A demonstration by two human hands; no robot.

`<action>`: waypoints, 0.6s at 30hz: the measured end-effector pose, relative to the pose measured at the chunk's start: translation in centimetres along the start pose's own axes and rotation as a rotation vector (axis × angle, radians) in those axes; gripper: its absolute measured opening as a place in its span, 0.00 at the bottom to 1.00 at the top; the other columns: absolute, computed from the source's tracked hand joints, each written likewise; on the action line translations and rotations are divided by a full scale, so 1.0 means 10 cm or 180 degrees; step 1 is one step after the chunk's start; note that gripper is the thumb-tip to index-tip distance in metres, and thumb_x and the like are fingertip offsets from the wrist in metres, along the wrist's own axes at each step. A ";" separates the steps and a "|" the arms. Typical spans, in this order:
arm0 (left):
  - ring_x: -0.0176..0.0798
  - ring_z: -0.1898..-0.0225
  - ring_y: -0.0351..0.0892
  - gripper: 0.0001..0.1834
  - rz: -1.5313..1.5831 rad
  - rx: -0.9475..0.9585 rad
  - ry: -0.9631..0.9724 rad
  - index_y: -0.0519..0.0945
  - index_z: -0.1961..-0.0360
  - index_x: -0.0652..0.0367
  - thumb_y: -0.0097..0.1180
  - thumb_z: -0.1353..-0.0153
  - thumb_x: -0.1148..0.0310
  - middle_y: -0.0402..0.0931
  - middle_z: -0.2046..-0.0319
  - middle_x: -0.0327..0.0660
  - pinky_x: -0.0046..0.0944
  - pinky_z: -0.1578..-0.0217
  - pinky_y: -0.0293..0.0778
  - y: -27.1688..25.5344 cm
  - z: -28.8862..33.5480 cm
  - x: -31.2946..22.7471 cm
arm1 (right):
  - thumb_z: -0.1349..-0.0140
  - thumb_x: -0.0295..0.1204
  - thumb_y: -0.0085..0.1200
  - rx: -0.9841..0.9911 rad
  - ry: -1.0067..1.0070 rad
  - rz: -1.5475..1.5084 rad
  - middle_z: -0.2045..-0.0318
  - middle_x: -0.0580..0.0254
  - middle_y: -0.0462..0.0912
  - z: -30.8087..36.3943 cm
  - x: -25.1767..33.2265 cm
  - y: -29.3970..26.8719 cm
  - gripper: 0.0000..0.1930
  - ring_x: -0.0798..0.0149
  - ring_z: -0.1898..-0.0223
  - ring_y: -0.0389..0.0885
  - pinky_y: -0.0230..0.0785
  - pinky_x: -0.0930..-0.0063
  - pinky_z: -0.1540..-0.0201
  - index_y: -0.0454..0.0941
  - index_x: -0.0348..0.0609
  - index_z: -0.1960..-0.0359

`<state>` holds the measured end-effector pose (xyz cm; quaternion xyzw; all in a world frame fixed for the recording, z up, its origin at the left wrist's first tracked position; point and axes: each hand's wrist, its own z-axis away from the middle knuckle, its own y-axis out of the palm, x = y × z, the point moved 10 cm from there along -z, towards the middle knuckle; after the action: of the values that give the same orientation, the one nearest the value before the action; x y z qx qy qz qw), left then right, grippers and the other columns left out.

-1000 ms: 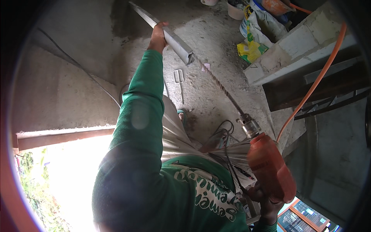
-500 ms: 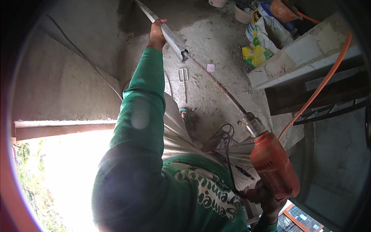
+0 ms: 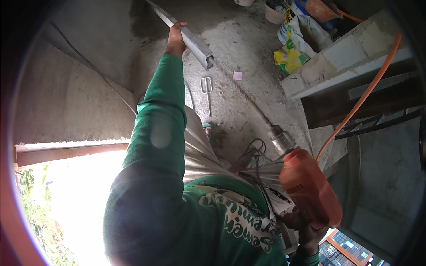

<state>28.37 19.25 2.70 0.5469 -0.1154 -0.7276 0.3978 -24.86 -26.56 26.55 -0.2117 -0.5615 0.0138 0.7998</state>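
My left arm reaches far forward, and my left hand (image 3: pixel 176 41) is closed round a long grey metal profile (image 3: pixel 195 46) that looks hollow, its jagged end pointing back toward me. Low at the right, my right hand (image 3: pixel 306 228) grips the rear of a red power drill (image 3: pixel 310 188); the body hides part of the fingers. From the drill's metal chuck (image 3: pixel 281 139) a long rod-like bit (image 3: pixel 258 110) runs up and left to the profile's open end. The bit's far part is blurred, so I cannot tell whether its tip is inside the profile.
On the concrete floor lie a mixer paddle (image 3: pixel 207 86) and a small pinkish square (image 3: pixel 238 76). Buckets and bags, one a yellow-green bag (image 3: pixel 290 58), stand by a low block wall (image 3: pixel 341 55). An orange hose (image 3: pixel 370 95) and a dark cord (image 3: pixel 259 155) hang nearby.
The drill has shifted slightly left, and its bit is now smeared by motion. My left hand keeps hold of the metal profile. The whole view has moved a little.
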 end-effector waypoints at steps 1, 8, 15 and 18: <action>0.48 0.76 0.71 0.14 -0.0062 -0.0003 0.0052 0.77 0.64 0.53 0.64 0.49 0.60 0.71 0.75 0.43 0.50 0.73 0.73 0.00 -0.01 0.00 | 0.44 0.27 0.63 -0.0007 0.0112 0.0042 0.72 0.62 0.83 0.00 -0.07 -0.01 0.12 0.66 0.71 0.83 0.74 0.71 0.67 0.82 0.34 0.59; 0.52 0.61 0.73 0.17 -0.0323 0.0063 0.0122 0.78 0.60 0.55 0.62 0.47 0.57 0.72 0.62 0.47 0.55 0.58 0.74 -0.03 -0.06 0.06 | 0.45 0.17 0.64 0.0254 -0.0989 0.0536 0.65 0.52 0.87 -0.02 0.11 -0.02 0.20 0.61 0.69 0.88 0.81 0.69 0.65 0.79 0.27 0.49; 0.49 0.75 0.71 0.15 -0.0022 0.0003 -0.0022 0.77 0.62 0.53 0.64 0.48 0.59 0.70 0.75 0.44 0.50 0.72 0.73 -0.03 0.03 0.00 | 0.43 0.19 0.64 0.0363 0.0128 -0.0236 0.65 0.52 0.87 -0.01 0.01 0.00 0.20 0.61 0.69 0.88 0.81 0.69 0.66 0.78 0.26 0.49; 0.49 0.77 0.70 0.15 -0.0151 -0.0155 -0.0139 0.76 0.63 0.52 0.64 0.48 0.59 0.69 0.76 0.44 0.50 0.73 0.73 -0.02 0.08 0.05 | 0.43 0.23 0.64 0.0298 0.0068 -0.0148 0.68 0.56 0.86 -0.04 0.09 0.04 0.18 0.63 0.70 0.86 0.79 0.70 0.67 0.79 0.29 0.52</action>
<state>27.47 18.81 2.52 0.5236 -0.0933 -0.7512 0.3910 -24.10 -26.07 27.14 -0.1610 -0.5565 0.0192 0.8149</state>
